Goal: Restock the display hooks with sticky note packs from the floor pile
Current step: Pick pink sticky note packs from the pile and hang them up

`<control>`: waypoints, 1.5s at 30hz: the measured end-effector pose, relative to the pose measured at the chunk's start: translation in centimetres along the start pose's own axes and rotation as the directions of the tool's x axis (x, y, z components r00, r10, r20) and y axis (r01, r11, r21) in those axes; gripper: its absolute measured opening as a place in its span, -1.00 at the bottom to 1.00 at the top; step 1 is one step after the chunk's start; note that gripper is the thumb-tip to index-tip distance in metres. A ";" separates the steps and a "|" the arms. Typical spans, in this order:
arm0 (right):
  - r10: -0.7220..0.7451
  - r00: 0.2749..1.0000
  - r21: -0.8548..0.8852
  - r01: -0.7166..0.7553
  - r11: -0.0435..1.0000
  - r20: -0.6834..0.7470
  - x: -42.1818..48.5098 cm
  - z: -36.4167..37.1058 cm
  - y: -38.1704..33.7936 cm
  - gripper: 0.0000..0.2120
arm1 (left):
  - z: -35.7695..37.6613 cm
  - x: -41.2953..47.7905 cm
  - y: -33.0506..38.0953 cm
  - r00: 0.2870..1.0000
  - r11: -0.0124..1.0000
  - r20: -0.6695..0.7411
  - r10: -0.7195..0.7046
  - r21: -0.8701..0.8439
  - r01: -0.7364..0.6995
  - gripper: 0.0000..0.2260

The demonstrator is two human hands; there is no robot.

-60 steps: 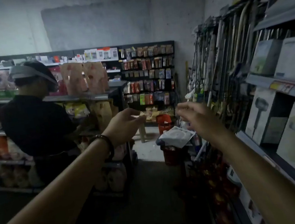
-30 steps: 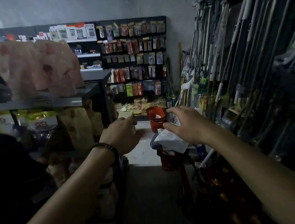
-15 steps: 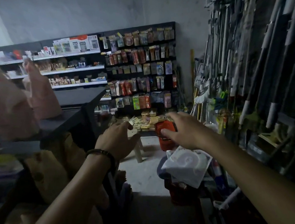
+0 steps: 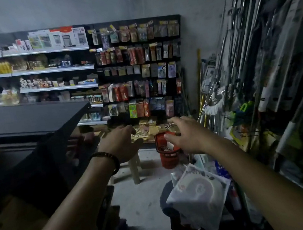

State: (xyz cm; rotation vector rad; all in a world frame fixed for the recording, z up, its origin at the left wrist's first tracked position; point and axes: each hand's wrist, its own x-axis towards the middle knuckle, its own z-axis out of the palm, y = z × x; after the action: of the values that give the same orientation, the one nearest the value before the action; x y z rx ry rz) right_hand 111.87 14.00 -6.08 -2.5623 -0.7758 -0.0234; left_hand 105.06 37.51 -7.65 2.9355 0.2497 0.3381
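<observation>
Outstretched left hand (image 4: 121,144), right hand (image 4: 185,135), grips released, possibly sticky note packs (image 4: 148,131) beyond, display hooks (image 4: 138,69) above

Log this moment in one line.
phase: pre-grasp | left hand: open, empty | right hand: open, empty | sticky note packs: piled below display hooks, none in hand

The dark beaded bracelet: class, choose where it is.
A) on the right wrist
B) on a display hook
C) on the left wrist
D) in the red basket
C: the bracelet circles the wrist behind the left hand, and the wrist of the right hand is bare.
</observation>
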 end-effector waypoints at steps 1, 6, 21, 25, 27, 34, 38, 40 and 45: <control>0.005 1.000 -0.005 -0.005 1.000 0.001 2.5 0.1 0.3 -0.32 | 0.2 2.4 -0.7 1.000 1.000 0.008 -0.002 -0.003 0.002 -0.59; 0.023 1.000 0.004 -0.023 1.000 -0.014 13.2 0.8 2.2 -0.30 | 2.3 13.0 -3.9 1.000 1.000 -0.003 -0.006 -0.016 0.006 -0.57; -0.080 0.993 0.030 0.078 0.996 0.082 43.8 7.0 11.5 -0.31 | 10.9 39.1 -11.3 0.987 0.989 -0.062 -0.147 -0.001 0.148 -0.72; -0.104 0.988 0.053 0.098 0.994 0.117 51.3 8.7 12.0 -0.33 | 12.6 44.6 -13.6 0.978 0.979 -0.046 -0.205 -0.013 0.204 -0.70; -0.105 0.983 0.067 0.096 0.993 0.153 54.4 9.7 12.1 -0.31 | 13.6 47.1 -14.9 0.974 0.974 -0.008 -0.226 -0.029 0.226 -0.68; -0.097 0.984 0.057 0.089 0.994 0.152 63.6 12.8 12.5 -0.34 | 16.7 55.2 -20.1 0.968 0.965 0.006 -0.249 -0.077 0.249 -0.66; -0.050 0.986 0.028 0.046 0.999 0.156 68.1 14.0 12.9 -0.36 | 17.9 58.8 -23.5 0.965 0.958 0.032 -0.262 -0.115 0.264 -0.63; -0.038 0.986 0.025 0.034 0.999 0.160 70.5 14.7 12.8 -0.37 | 18.6 60.9 -24.7 0.963 0.957 0.045 -0.267 -0.107 0.271 -0.62; -0.052 0.979 0.002 0.053 0.999 0.195 76.6 16.8 13.2 -0.34 | 20.2 66.3 -25.7 0.958 0.950 0.088 -0.272 -0.132 0.282 -0.63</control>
State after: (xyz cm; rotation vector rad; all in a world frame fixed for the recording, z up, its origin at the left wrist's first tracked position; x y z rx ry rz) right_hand 181.31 51.54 -15.56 -2.5734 -0.9163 0.2136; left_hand 169.76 71.65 -18.12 2.7150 0.5943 0.2034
